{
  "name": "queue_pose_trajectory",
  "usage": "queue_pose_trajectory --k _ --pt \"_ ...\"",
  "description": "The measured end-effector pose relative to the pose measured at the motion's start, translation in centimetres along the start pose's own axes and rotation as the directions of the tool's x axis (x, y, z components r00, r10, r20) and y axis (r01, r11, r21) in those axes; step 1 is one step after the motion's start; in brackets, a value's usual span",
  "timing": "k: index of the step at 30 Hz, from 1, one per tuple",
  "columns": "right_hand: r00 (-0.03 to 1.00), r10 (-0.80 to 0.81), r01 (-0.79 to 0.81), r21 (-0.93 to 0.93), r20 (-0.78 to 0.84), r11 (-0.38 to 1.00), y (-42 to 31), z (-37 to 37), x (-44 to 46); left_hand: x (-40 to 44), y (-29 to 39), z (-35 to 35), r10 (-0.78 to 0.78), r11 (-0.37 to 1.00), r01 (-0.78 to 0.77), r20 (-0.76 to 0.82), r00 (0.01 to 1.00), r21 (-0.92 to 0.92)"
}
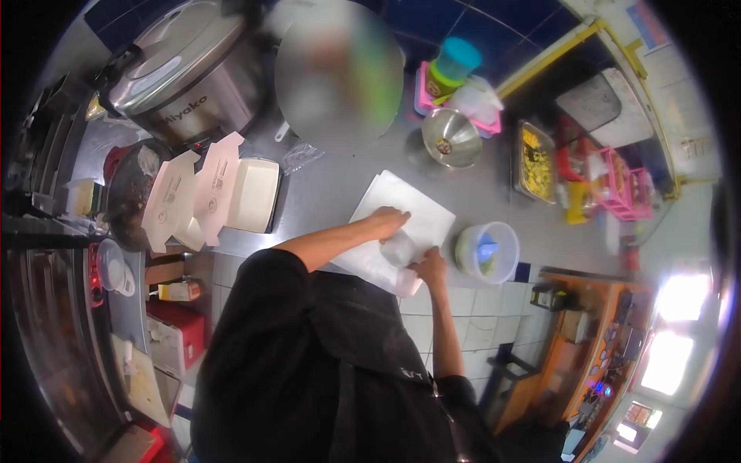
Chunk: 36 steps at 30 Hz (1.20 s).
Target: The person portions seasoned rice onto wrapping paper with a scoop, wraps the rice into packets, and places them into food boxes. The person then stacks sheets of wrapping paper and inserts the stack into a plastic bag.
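I'm seeing a small, translucent, whitish object (399, 251) lying on a flat white paper sheet (424, 207), between the left hand (388, 223) and the right hand (430, 267): bodyward of the left, leftward of the right. Both are resting at the paper; I'm not managing to tell whether either is pinching.

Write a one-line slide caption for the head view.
Left hand and right hand over white paper on a metal counter, open cartons to the left, a plastic tub to the right.
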State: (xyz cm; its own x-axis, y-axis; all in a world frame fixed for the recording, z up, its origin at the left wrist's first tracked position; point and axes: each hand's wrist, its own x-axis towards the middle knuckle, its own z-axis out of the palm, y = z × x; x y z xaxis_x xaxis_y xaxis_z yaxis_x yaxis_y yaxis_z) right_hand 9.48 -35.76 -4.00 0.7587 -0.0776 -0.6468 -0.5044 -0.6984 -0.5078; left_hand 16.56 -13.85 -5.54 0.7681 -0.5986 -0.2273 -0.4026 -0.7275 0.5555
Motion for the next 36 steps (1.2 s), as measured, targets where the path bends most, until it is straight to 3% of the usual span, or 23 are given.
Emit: queue_pose_trajectory --k 1,2,4,5,6,9,10,11,12,14,16,17,19,22,23,24,25,26,28,30,32,34,36 --pt "0.947 -0.250 0.187 -0.288 -0.200 0.939 -0.3 0.5 0.3 1.4 -0.2 1.1 0.013 0.998 -0.008 -0.078 0.997 0.057" --pt "0.800 -0.516 0.277 -0.574 -0.306 0.771 -0.3 0.9 0.7 2.5 -0.3 2.1 0.080 0.990 -0.062 -0.146 0.986 0.126" --pt "0.856 -0.475 0.291 -0.570 -0.204 0.768 0.0 0.4 2.5 3.2 0.9 1.4 0.151 0.975 -0.112 -0.204 0.967 0.192" --pt "0.897 -0.429 0.302 -0.563 -0.104 0.769 0.1 0.1 3.2 2.9 2.4 -1.2 0.052 0.983 -0.063 0.066 0.996 0.172" --pt "0.899 -0.426 0.299 -0.563 -0.105 0.771 -0.2 0.0 3.1 2.6 3.2 -2.7 -0.046 0.986 -0.012 0.334 0.941 0.168" --pt "0.930 -0.366 0.317 -0.510 0.005 0.799 -0.7 0.1 2.4 0.4 2.3 -2.7 -0.039 0.995 0.020 0.200 0.979 0.094" --pt "0.904 -0.401 0.307 -0.427 -0.150 0.851 -0.1 1.0 1.2 -0.8 2.0 -2.1 -0.042 0.995 0.023 0.203 0.978 0.093" --pt "0.859 -0.411 0.307 -0.336 -0.304 0.890 0.4 2.1 0.0 -2.3 2.1 -1.1 -0.013 0.999 0.013 -0.013 1.000 0.043" --pt "0.860 -0.415 0.312 -0.338 -0.297 0.888 0.3 3.1 -1.3 -3.7 2.0 -0.1 0.003 1.000 -0.004 -0.235 0.972 -0.003" --pt "0.797 -0.300 0.284 -0.113 -0.525 0.952 -0.6 5.1 -4.8 -6.0 1.6 3.0 -0.027 0.993 -0.009 -0.304 0.952 -0.114" --pt "0.755 -0.341 0.360 -0.081 -0.560 0.929 -1.0 6.8 -6.3 -8.1 2.2 5.4 -0.046 0.957 -0.132 -0.583 0.811 -0.260" --pt "0.705 -0.366 0.424 -0.052 -0.607 0.904 -1.0 7.3 -6.9 -9.0 2.8 6.1 -0.052 0.958 -0.126 -0.586 0.808 -0.258" --pt "0.702 -0.370 0.475 0.013 -0.608 0.880 0.5 8.9 -6.7 -10.2 4.3 6.0 -0.063 0.959 -0.150 -0.695 0.716 -0.241" --pt "0.752 -0.304 0.479 0.168 -0.585 0.861 1.0 8.8 -5.0 -9.8 5.5 6.7 -0.180 0.934 -0.100 -0.692 0.699 -0.344" --pt "0.869 -0.140 0.379 0.455 -0.475 0.806 0.9 8.1 -3.8 -9.0 5.7 7.7 -0.180 0.936 -0.095 -0.695 0.696 -0.338" --pt "0.952 -0.005 0.229 0.698 -0.307 0.678 1.0 7.6 -2.8 -7.7 5.3 9.2 -0.379 0.755 -0.093 -0.548 0.746 -0.649" --pt "0.953 -0.012 0.234 0.711 -0.303 0.663 1.2 7.4 -2.1 -7.3 5.4 8.9 -0.510 0.485 -0.061 -0.339 0.791 -0.872" --pt "0.971 -0.001 0.193 0.777 -0.241 0.599 1.3 7.3 -1.3 -7.1 5.4 8.6 -0.506 0.508 -0.053 -0.348 0.789 -0.860" --pt "0.984 0.001 0.152 0.844 -0.178 0.515 -0.2 7.3 -1.6 -7.4 6.9 6.6 -0.670 0.032 -0.079 -0.080 0.738 -0.996" --pt "0.951 -0.204 0.297 0.875 -0.233 0.382 -1.8 6.5 -4.8 -8.1 8.0 6.3 -0.671 0.017 -0.094 -0.081 0.737 -0.995" --pt "0.939 -0.250 0.318 0.870 -0.235 0.377 -3.2 6.2 -7.3 -8.5 8.8 6.7 -0.683 0.360 -0.236 -0.427 0.593 -0.903" --pt "0.901 -0.275 0.409 0.867 -0.334 0.286 -5.4 6.2 -9.4 -10.0 10.2 4.7 -0.676 0.362 -0.294 -0.467 0.571 -0.884" --pt "0.872 -0.345 0.454 0.836 -0.347 0.307 -8.0 6.3 -11.3 -11.8 11.5 2.0 -0.684 0.374 -0.357 -0.515 0.518 -0.856"
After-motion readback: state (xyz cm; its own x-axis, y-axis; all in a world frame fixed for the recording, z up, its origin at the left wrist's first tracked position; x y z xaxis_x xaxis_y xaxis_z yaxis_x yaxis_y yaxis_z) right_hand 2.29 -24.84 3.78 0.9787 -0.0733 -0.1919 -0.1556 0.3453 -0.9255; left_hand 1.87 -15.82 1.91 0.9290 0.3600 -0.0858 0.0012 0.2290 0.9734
